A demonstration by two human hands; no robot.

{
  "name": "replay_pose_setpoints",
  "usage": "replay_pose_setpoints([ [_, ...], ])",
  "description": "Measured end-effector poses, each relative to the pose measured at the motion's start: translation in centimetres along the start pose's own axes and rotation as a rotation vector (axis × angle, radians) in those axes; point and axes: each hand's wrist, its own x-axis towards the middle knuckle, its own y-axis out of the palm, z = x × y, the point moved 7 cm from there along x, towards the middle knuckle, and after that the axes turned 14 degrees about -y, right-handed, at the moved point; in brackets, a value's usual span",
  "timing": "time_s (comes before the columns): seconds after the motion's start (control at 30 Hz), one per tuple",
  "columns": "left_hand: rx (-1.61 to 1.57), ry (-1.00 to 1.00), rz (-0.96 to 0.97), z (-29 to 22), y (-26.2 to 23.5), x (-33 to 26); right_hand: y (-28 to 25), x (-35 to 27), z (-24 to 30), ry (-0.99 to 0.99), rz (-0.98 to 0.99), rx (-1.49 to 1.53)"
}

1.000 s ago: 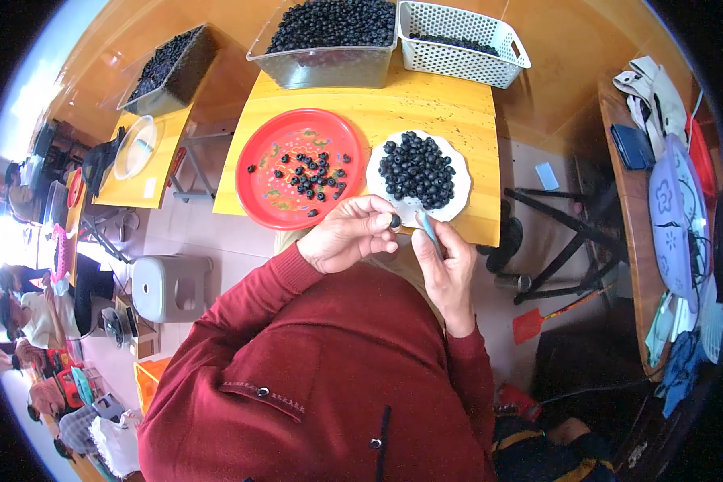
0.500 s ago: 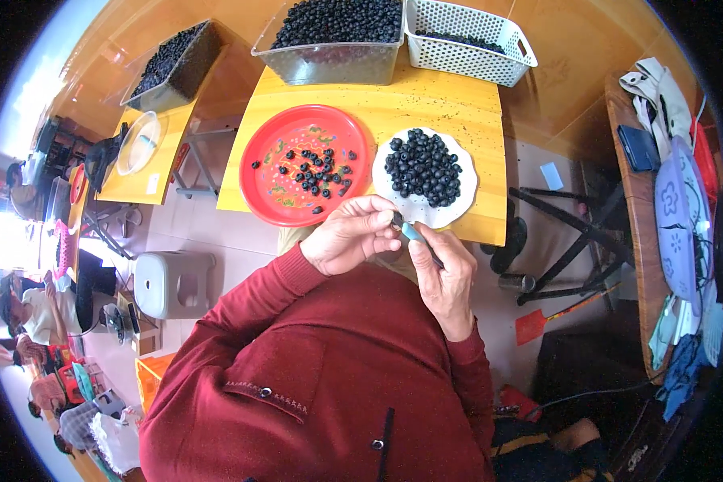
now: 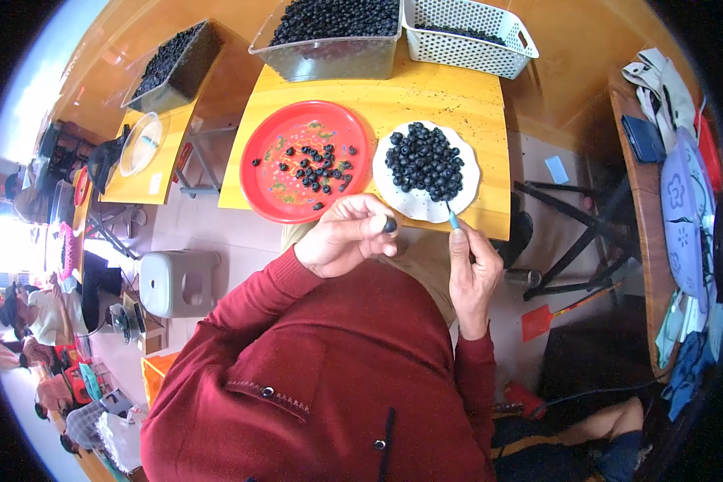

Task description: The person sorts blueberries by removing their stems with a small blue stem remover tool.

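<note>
Between the thumb and fingers of my left hand (image 3: 347, 234) is a single blueberry (image 3: 390, 225), held just in front of the table edge. My right hand (image 3: 474, 269) grips a small tool with a light blue handle (image 3: 454, 220); its thin dark tip points to the near rim of the white plate. That scalloped white plate (image 3: 408, 206) bears a heap of blueberries (image 3: 426, 161). To its left a red round tray (image 3: 259, 186) with a printed pattern carries scattered blueberries (image 3: 317, 170).
Behind stand a clear plastic bin (image 3: 329, 66) full of blueberries and a white perforated basket (image 3: 466, 58). Dark crumbs dot the yellow table (image 3: 377, 96). At left are a grey stool (image 3: 177, 281) and another bin (image 3: 173, 72). A purple basin (image 3: 679, 217) stands at right.
My hands have moved apart. The right hand has carried the blue-handled tool rightward from the blueberry to the white plate's near edge. My left hand still holds the blueberry, slightly left of before.
</note>
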Motion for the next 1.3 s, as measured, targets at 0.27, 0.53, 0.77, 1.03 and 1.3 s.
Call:
replay_pose_setpoints([
  [0.27, 0.018, 0.042, -0.138, -1.3, -2.1, -0.4, 0.6, -0.9, -0.7, 0.016, 0.026, 0.041],
  [0.53, 1.07, 0.403, -0.923, -9.4, -7.0, -4.5, -0.2, -3.4, -3.1, 0.116, -0.021, 0.071],
  [0.77, 1.723, 0.653, -0.751, -8.1, -2.0, -1.6, -0.7, -4.9, -3.8, 0.123, -0.075, 0.063],
  [1.03, 2.181, 0.558, -0.379, -2.4, 1.0, 4.4, -1.7, -6.0, -3.8, 0.152, -0.097, 0.054],
  [1.3, 2.261, 0.521, -0.352, -1.7, 0.5, 5.2, -1.8, -7.8, -5.3, 0.26, -0.093, 0.082],
])
